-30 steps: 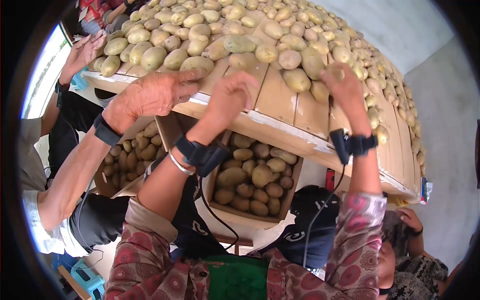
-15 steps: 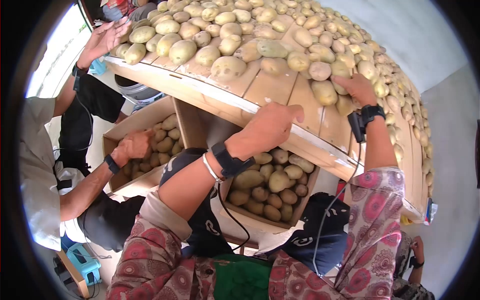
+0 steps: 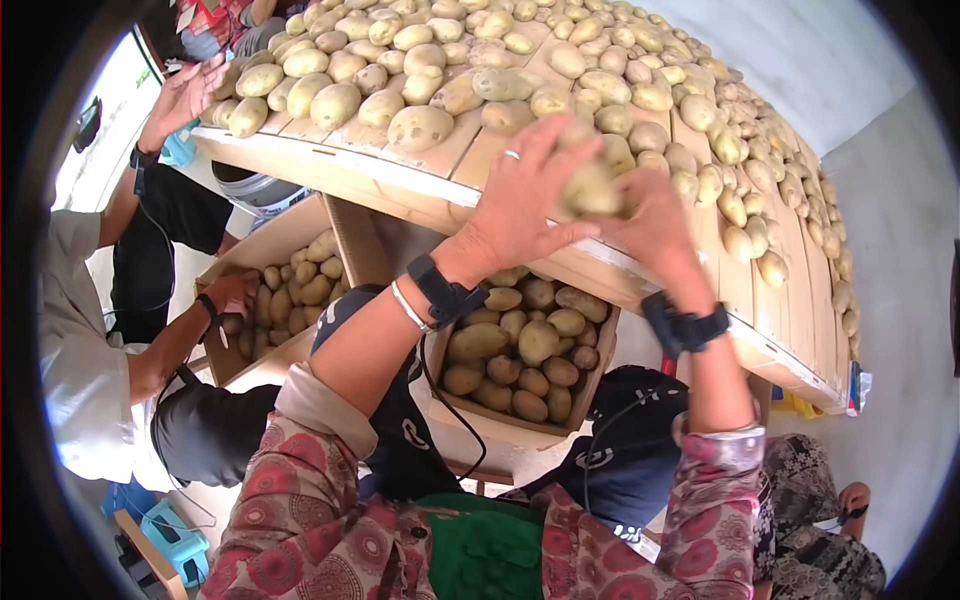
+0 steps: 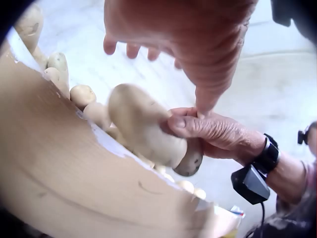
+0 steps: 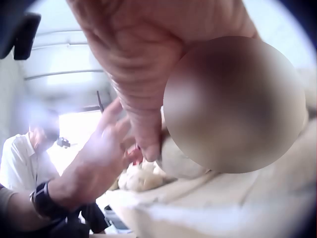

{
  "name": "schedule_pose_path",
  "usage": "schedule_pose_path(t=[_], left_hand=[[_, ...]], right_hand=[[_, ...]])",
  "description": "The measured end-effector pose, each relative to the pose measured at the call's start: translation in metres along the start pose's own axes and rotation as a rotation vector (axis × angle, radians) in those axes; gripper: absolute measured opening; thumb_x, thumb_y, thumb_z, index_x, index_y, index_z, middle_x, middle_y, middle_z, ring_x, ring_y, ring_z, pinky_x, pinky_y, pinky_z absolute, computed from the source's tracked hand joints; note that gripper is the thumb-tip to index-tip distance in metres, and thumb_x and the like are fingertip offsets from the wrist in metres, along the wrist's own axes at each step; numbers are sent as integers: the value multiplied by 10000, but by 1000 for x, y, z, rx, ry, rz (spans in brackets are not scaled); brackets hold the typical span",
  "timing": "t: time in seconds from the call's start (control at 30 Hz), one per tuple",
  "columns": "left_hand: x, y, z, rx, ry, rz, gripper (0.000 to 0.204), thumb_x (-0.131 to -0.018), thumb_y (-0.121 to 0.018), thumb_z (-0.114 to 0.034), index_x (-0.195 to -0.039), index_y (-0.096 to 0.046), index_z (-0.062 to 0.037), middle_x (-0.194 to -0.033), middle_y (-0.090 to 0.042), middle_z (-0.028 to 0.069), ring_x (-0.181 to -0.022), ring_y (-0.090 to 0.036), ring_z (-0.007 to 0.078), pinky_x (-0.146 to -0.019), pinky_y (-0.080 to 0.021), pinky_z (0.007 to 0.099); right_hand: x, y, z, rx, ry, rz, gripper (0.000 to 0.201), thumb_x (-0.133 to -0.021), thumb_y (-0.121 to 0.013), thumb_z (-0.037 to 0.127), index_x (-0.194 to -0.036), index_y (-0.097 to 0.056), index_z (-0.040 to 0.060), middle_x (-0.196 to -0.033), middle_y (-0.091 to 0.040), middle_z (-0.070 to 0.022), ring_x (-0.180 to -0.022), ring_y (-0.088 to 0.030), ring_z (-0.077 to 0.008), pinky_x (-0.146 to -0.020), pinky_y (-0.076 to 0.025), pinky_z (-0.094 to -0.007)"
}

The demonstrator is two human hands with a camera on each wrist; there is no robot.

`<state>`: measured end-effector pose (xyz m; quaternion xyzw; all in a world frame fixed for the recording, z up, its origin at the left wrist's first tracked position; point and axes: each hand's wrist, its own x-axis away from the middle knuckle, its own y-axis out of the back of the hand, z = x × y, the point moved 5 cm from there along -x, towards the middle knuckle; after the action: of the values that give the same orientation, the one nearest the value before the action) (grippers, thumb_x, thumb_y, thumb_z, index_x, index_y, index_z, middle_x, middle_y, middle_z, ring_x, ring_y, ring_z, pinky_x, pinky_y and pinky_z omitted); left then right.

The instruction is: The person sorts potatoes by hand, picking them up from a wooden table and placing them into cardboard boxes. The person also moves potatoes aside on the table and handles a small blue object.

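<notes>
Potato [image 3: 590,190] is in my right hand [image 3: 655,225], off the table [image 3: 350,180], above its near edge. Thumb on the upper face; fingers mostly hidden. Smaller potato [image 4: 190,161] sits just beneath it against my fingers, looks held along with it. Left hand [image 3: 525,195] is wide, fingers apart, palm toward the potato, nothing gripped. Can't tell if it touches.

Amounts: near box [image 3: 490,428], under the table edge by my knees, has potatoes right across it in mixed sizes, walls showing above them. I'd call it well stocked, not heaped. Second box [image 3: 255,235] to the left also holds plenty, with someone else's hand [image 3: 235,292] in it. Far more potatoes [image 3: 335,105] lie on the table, dense toward the far side, with bare boards near my edge. My read: most of the lot is on the table, the smaller part boxed. Box depth unknown.

Text: nothing legible. Dark trousers [image 3: 620,400] carry pale marks [image 3: 598,460], letter-like, can't read them. Packet [image 3: 857,388] at the table's right end is blue, white and red, too small to read. No brand readable on my wristbands [image 3: 440,290] or the boxes.
</notes>
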<state>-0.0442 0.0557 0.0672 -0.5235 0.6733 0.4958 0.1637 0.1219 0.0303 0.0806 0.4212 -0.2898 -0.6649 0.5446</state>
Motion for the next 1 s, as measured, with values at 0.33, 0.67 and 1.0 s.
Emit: schedule_pose_path(t=[0.33, 0.67, 1.0], left_hand=[[10, -52, 28, -202, -90, 287, 683, -673, -724, -152, -1284, -421, -137, -1279, -431, 138, -1113, -473, 348, -866, -430, 413], [1, -49, 19, -203, 137, 207, 559, -694, -695, -241, -1165, -475, -35, -1054, -534, 236, -1016, -512, 395, -828, -433, 467], [2, -18, 22, -84, 191, 132, 507, -715, -692, -262, -1117, -521, -4, -920, -616, 203, -851, -597, 362, -739, -486, 410]], right_hand=[[34, -10, -63, -185, -135, -94, 364, -790, -636, 216, -1100, -514, 70, -974, -600, -121, -855, -580, -232, -793, -460, -320], [61, -15, -37, -772, -160, 143, 342, -798, -593, 85, -1136, -543, 73, -877, -600, 3, -745, -534, -53, -666, -447, -192], [131, -124, -10, -515, 67, 710, 325, -751, -582, 209, -1037, -542, 59, -854, -582, -162, -815, -577, -273, -740, -451, -353]])
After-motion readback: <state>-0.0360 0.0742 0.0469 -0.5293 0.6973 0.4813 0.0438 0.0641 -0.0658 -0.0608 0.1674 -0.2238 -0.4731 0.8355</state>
